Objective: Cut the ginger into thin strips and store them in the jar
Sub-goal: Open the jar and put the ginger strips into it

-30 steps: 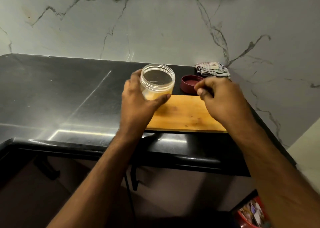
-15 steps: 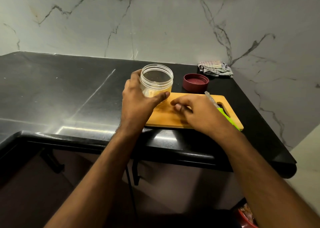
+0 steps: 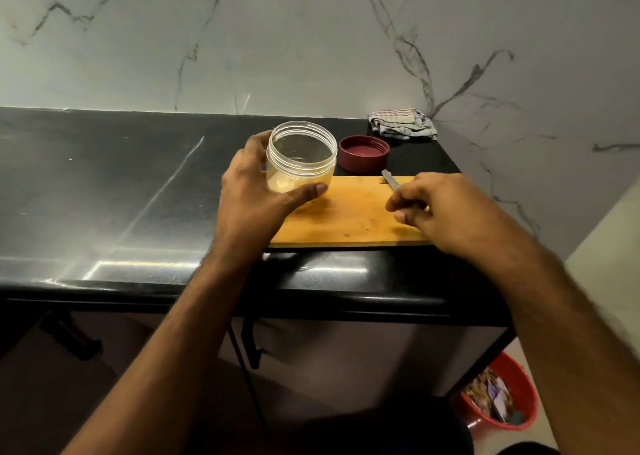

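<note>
My left hand point(image 3: 252, 195) grips the clear, lidless jar point(image 3: 301, 156), which stands on the left end of the wooden cutting board point(image 3: 353, 219). Pale yellow ginger strips point(image 3: 282, 184) lie in the jar's bottom. My right hand point(image 3: 446, 212) hovers low over the board's right part, fingers curled and fingertips close together beside the knife. Only the knife's blade tip point(image 3: 389, 179) shows; the hand hides the handle. A tiny ginger scrap point(image 3: 382, 181) lies by the blade tip. Whether the fingers pinch anything is hidden.
The jar's maroon lid point(image 3: 363, 153) lies upside down behind the board. A striped cloth point(image 3: 401, 123) sits in the back corner against the marble wall. The black counter point(image 3: 104, 195) ends just right of the board. A red bin point(image 3: 502, 395) stands on the floor.
My right hand has moved from the middle of the board to its right part, over the knife. The jar and my left hand have stayed put; the knife has not shifted.
</note>
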The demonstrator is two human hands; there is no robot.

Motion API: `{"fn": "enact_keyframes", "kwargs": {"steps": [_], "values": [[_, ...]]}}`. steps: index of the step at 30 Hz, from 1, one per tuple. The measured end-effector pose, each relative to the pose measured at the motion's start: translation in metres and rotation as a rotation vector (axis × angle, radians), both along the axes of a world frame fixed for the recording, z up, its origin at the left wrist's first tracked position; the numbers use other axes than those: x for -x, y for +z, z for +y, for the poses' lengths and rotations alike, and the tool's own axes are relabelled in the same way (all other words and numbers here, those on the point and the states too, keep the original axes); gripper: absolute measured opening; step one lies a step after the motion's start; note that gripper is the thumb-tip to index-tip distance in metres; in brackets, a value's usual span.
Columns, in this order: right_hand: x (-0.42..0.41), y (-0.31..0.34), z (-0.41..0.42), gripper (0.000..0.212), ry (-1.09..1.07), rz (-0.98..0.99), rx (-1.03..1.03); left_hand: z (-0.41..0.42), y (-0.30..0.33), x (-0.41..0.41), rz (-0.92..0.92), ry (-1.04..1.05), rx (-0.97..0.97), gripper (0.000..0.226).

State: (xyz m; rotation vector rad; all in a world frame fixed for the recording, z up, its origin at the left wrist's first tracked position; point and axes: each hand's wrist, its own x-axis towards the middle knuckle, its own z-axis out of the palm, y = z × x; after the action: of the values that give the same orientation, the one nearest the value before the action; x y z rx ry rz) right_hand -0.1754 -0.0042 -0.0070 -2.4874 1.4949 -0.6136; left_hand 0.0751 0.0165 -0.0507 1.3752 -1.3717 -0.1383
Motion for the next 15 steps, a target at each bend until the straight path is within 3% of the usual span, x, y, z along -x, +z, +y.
{"fn": "enact_keyframes", "kwargs": {"steps": [4,15], "values": [[-0.013,-0.007,0.002,0.014,-0.116,0.066,-0.085,0.001,0.001,0.002,-0.007,-0.019,-0.017,0.094],[-0.035,-0.021,-0.004,0.009,-0.022,-0.017,0.042,0.002,0.002,0.002,-0.010,-0.027,-0.035,0.095]]}}
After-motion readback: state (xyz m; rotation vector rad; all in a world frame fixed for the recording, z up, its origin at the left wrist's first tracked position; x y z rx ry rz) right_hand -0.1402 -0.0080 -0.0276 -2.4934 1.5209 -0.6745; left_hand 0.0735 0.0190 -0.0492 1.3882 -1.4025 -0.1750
